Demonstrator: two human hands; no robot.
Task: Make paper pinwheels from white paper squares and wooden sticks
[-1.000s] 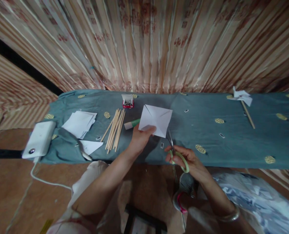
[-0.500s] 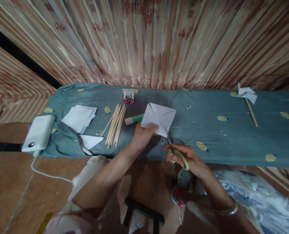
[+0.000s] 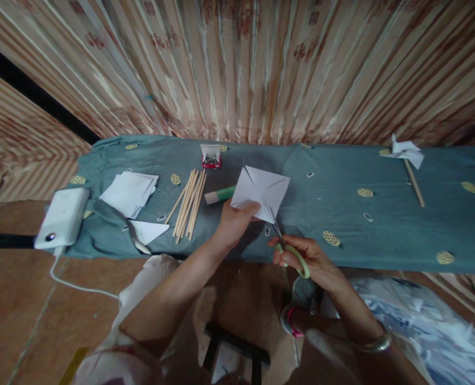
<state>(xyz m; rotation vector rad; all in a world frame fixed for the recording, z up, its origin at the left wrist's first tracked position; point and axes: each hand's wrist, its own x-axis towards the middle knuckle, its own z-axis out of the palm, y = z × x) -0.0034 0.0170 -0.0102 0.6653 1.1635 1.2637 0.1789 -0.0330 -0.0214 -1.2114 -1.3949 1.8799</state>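
A square sheet of white paper (image 3: pixel 260 184) with slits running in from its corners is pinched at its lower left by my left hand (image 3: pixel 239 218). My right hand (image 3: pixel 301 254) grips scissors (image 3: pixel 291 255) with pale green handles. Their blades reach the paper's bottom corner, close to my left thumb. Behind the paper, partly hidden by it, lies a green glue stick (image 3: pixel 223 194). Thin wooden sticks (image 3: pixel 189 206) lie in a bunch to the left of my left hand.
A stack of white paper (image 3: pixel 129 192) and a folded white piece (image 3: pixel 151 231) lie at the left, by a white device (image 3: pixel 63 218) with a cable. A small red box (image 3: pixel 211 156) of metal bits stands at the back. A paper pinwheel (image 3: pixel 406 151) on a stick lies right.
Almost nothing differs. The view has shifted very slightly; both hands, the paper and the scissors keep nearly the same places.
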